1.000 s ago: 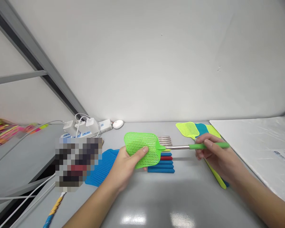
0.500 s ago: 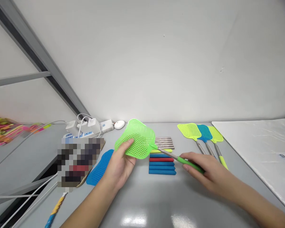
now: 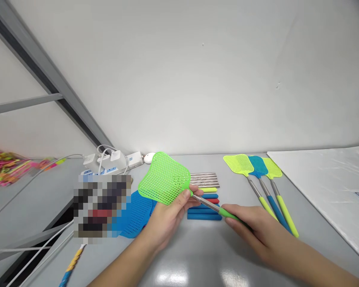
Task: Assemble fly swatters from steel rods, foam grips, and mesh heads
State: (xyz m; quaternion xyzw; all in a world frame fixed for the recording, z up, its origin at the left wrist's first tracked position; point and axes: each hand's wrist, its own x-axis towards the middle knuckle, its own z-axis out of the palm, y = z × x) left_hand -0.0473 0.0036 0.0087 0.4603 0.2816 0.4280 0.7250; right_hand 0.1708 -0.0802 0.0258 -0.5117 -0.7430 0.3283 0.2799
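Note:
A green fly swatter (image 3: 166, 177) with a metal rod and green handle is held up between both hands. My left hand (image 3: 174, 213) pinches it at the neck, where the perforated head meets the rod. My right hand (image 3: 259, 227) is wrapped round the green handle. Behind and below the swatter lie several metal rods (image 3: 206, 180) in a row, and nearer to me several blue handle sleeves (image 3: 204, 217) with a red one (image 3: 214, 201) and a yellow one (image 3: 208, 190). Blue swatter heads (image 3: 134, 217) lie left of my left hand, partly covered.
Three whole swatters lie side by side at the right, a blue one (image 3: 272, 203) between two yellow-green ones. A white sheet (image 3: 326, 179) covers the far right. Power strips with chargers (image 3: 118, 159) and a white mouse (image 3: 149, 158) stand along the wall. A blurred-out object (image 3: 103, 207) lies left.
My left hand has slid from the swatter's head to its neck. The swatter has shifted slightly left and down, with my right hand still on the handle.

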